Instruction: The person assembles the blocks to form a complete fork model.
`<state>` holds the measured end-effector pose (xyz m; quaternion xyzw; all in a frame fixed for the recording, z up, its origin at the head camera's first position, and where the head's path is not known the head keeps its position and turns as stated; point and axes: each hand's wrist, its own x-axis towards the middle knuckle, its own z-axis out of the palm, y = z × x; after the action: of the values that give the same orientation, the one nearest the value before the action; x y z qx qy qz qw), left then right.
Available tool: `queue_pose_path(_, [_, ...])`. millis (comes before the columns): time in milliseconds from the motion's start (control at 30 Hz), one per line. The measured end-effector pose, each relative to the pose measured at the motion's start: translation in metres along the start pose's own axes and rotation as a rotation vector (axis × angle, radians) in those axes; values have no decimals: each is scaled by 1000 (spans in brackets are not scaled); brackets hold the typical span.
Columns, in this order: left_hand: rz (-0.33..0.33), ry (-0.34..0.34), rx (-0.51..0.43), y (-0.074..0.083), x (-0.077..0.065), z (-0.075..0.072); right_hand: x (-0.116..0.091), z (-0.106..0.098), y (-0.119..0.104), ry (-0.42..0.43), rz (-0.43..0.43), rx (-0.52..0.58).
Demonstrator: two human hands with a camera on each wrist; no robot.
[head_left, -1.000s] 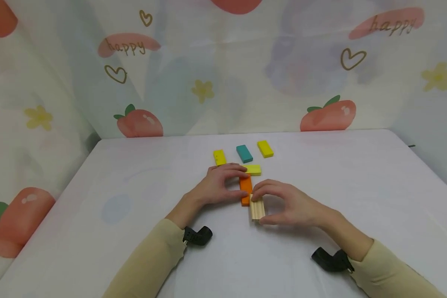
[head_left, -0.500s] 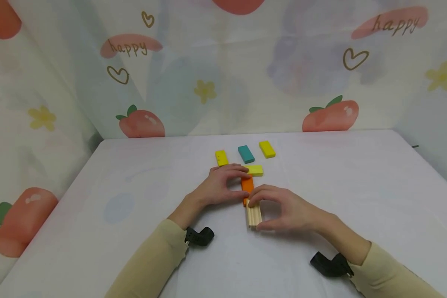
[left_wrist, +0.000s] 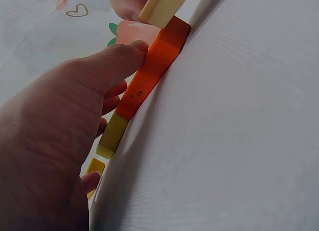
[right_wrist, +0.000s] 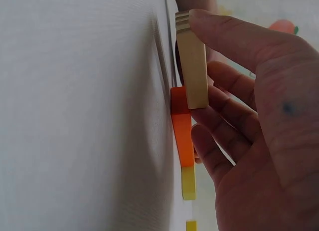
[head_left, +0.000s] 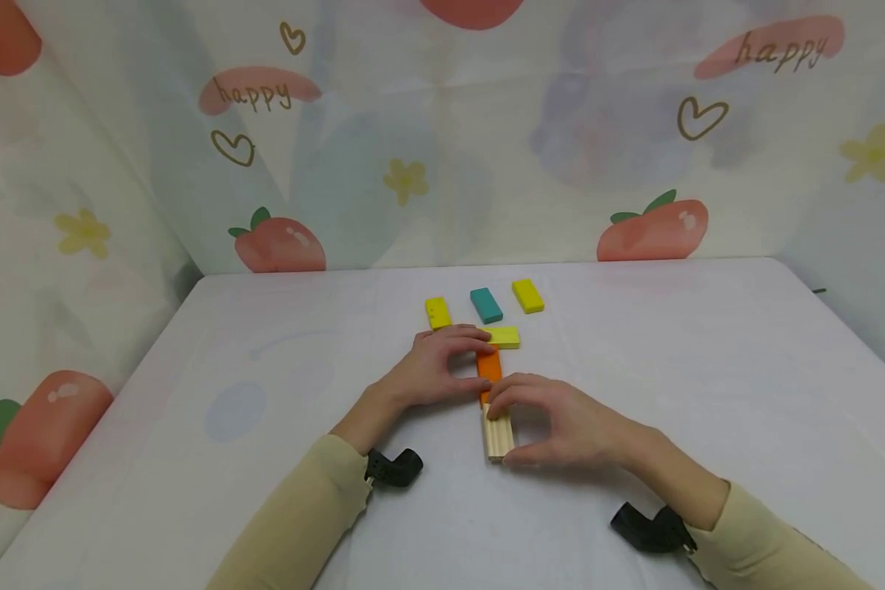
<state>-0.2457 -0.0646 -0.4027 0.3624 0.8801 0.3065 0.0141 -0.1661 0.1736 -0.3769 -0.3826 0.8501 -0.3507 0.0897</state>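
A plain wooden block (head_left: 498, 436) with a grooved top is held by its two ends between the thumb and fingers of my right hand (head_left: 568, 422). In the right wrist view the wooden block (right_wrist: 193, 66) is raised off the table beside the near end of the orange block (right_wrist: 182, 136). My left hand (head_left: 435, 367) has its thumb and fingers curled along the left side of the orange block (head_left: 489, 366). The left wrist view shows that thumb touching the orange block (left_wrist: 149, 71). A yellow-green block (head_left: 505, 337) lies crosswise at the orange block's far end.
Farther back on the white table (head_left: 693, 360) lie a yellow block (head_left: 437, 312), a teal block (head_left: 486, 305) and another yellow block (head_left: 528, 296). A patterned cloth wall (head_left: 457, 221) stands behind the table. Black wrist cameras hang at both sleeves.
My right hand has moved the wooden block nearer to me and slightly left, in line with the orange block's near end. The left hand stays in place.
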Motion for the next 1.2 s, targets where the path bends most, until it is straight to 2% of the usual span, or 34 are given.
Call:
queue_pose_path(367, [-9,1,-6,0,0,1,-6,5,-4,-21,-4,-25])
queue_pose_path(700, [-18,0,-26,3,-1,-1,-7,7,-5,-65,36,-49])
queue_pose_path(1000, [-19,0,-28,3,-1,0,-9,4,-5,13,-40,-135])
queue_pose_path(1200, [-25,-5,-35,3,-1,-1,-10,5,-5,29,-76,-171])
